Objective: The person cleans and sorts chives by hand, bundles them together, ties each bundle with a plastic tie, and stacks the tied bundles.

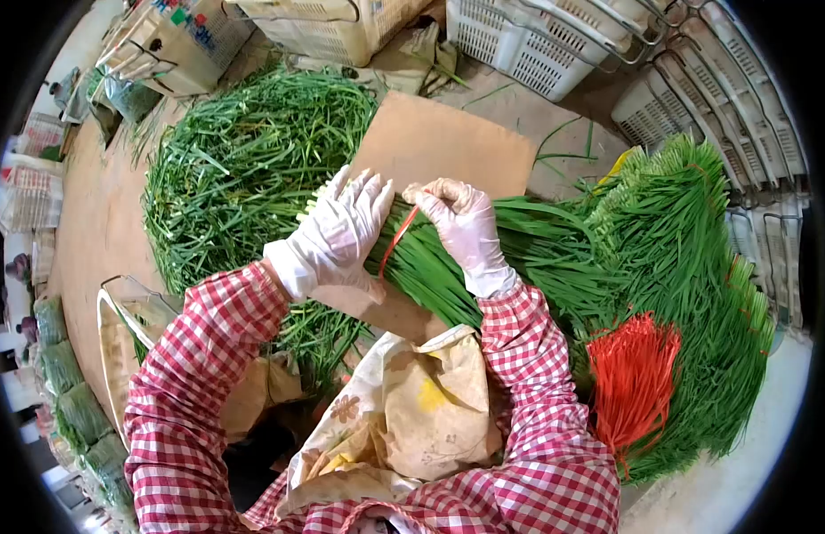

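A bundle of long green leafy stalks (430, 271) lies across a brown board (448, 142), its pale ends toward the left. My left hand (341, 227), in a white glove, rests on the bundle near those pale ends, its fingers stretched out. Around the bundle runs a thin red tie (397, 238). My right hand (458, 218), also gloved, pinches the upper end of this tie with fingers pressed together, just above the stalks.
Loose green stalks (243, 169) are heaped at the left. More bundles (679, 267) are piled at the right, with a bunch of red ties (635, 378) on them. White plastic crates (528, 44) stand behind and at the far right.
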{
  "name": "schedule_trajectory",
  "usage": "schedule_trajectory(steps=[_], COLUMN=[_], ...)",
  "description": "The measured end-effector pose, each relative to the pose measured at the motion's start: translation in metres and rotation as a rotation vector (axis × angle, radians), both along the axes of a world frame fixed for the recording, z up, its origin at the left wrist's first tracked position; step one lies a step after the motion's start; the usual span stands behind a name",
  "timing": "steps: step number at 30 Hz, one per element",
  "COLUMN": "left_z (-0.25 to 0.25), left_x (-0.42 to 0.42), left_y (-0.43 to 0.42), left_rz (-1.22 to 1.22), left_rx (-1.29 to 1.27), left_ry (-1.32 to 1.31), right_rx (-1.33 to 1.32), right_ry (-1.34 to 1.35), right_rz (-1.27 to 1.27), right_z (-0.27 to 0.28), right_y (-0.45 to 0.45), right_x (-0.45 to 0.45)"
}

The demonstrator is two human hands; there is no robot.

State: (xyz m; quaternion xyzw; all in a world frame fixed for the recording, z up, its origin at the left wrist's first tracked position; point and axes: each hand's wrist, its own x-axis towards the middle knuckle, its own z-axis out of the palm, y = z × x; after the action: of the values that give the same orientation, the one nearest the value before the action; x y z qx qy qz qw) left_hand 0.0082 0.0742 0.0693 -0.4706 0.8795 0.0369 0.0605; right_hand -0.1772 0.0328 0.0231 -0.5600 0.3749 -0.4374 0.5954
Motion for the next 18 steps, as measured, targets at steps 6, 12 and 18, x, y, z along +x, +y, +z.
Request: schedule_trajectory(steps=[6, 12, 18], left_z=[-0.003, 0.025, 0.011], left_x=[0.002, -0.013, -0.033], left_y=[-0.009, 0.026, 0.097], left_rz=[0.029, 0.178, 0.682], left_rx=[-0.01, -0.139, -0.097], left_ry=[0.06, 0.134, 0.024], right_rx=[-0.306, -0.051, -0.418], right_ry=[0.089, -0.27, 0.144], right_rz=[-0.112, -0.238, -0.253], right_z=[0.03, 0.051, 0.045], right_y=[0.034, 0.065, 0.081], right_x=[-0.017, -0.03, 0.002])
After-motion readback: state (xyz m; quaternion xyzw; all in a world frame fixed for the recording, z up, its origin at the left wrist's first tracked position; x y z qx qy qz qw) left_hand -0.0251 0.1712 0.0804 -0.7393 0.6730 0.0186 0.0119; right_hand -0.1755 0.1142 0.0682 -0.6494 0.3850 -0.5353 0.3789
